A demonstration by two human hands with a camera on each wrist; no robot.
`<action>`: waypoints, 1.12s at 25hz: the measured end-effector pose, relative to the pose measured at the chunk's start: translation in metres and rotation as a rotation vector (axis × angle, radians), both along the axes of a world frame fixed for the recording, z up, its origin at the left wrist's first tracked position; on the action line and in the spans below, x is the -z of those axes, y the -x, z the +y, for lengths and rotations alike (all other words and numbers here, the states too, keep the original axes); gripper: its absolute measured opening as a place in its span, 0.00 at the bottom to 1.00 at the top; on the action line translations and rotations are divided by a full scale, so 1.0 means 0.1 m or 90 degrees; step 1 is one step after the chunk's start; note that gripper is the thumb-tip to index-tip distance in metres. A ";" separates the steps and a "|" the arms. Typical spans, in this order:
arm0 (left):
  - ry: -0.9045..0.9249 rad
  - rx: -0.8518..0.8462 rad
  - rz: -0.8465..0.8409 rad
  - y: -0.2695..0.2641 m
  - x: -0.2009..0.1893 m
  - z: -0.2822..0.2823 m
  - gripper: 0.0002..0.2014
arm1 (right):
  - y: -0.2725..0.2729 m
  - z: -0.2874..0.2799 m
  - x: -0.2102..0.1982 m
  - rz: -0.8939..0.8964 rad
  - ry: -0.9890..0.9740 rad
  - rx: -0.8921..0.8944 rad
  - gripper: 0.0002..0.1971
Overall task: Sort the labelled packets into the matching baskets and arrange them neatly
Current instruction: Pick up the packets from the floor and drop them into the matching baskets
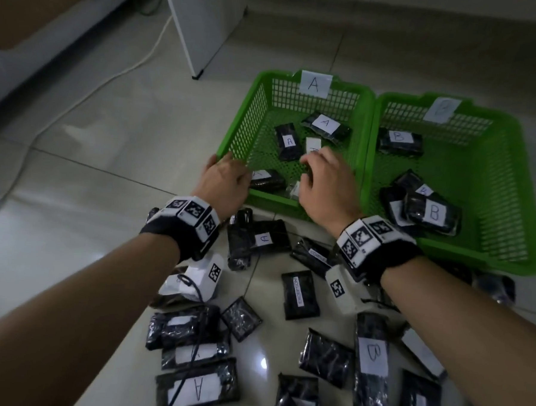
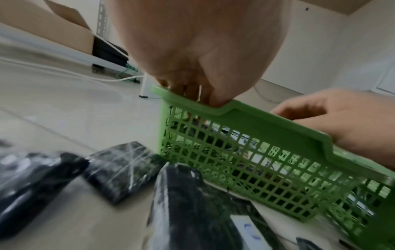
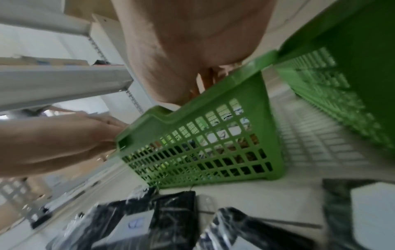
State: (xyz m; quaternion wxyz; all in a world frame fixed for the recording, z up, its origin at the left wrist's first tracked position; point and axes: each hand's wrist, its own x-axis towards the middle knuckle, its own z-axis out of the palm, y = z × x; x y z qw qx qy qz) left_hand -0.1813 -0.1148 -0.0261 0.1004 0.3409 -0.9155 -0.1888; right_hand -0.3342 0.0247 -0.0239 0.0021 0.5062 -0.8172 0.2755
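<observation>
Basket A [image 1: 233,139] sits on the floor [image 1: 109,132] w/ basket B [image 1: 508,215] touching its right side. Both hands are in or on A. Left hand [image 1: 226,182] has fingers curled over the near-left rim, by a packet [image 1: 266,180] in that corner; left wrist view shows the fingers hooked over the rim. Right hand [image 1: 325,182] reaches down inside A over packets near the front wall, fingers bent; can't tell if it's pinching one or just nudging, as the hand hides them.

Step, as I read it: tidying A's contents, left hand steadying the basket. Next move prob. calls for squaring the loose A packets into a row, then going back to the pile [image 1: 285,328] on the floor in front for the next labelled one.

Counts: 2 baskets. In A approx. 5 packets visible, 3 w/ a readable A label, others part hidden. In B, 3 clear, maybe a 4th under the stack. Floor pile: over a dozen, some label-down; exact no. not readable. 2 wrist cams, one per arm.
</observation>
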 end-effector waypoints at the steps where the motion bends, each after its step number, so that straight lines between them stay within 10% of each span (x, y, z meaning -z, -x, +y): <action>1: -0.008 -0.011 0.059 -0.08 -0.02 0.03 0.13 | -0.06 0.04 -0.06 0.013 0.067 -0.052 0.11; 4: 0.017 -0.137 0.228 -0.46 -0.08 0.14 0.10 | -0.35 0.14 -0.14 0.013 0.097 -0.246 0.10; 8: -0.030 -0.204 0.132 -0.91 0.03 0.33 0.14 | -0.71 0.20 -0.08 0.128 -0.031 -0.465 0.13; 14: -0.100 -0.071 -0.030 -1.15 0.21 0.55 0.12 | -0.86 0.26 0.14 0.088 -0.389 -0.278 0.35; 19: -0.047 -0.141 0.049 -1.04 0.11 0.66 0.13 | -0.77 0.49 -0.08 0.093 -0.144 -0.280 0.31; 22: -0.090 -0.140 -0.081 -0.86 0.10 0.71 0.14 | -0.59 0.59 -0.25 0.091 0.029 -0.193 0.32; 25: -0.124 -0.107 -0.248 -0.70 0.17 0.82 0.37 | -0.28 0.59 -0.39 0.044 0.017 -0.048 0.37; 28: -0.140 -0.136 -0.216 -0.67 0.23 0.85 0.25 | -0.10 0.57 -0.38 -0.013 0.008 0.017 0.32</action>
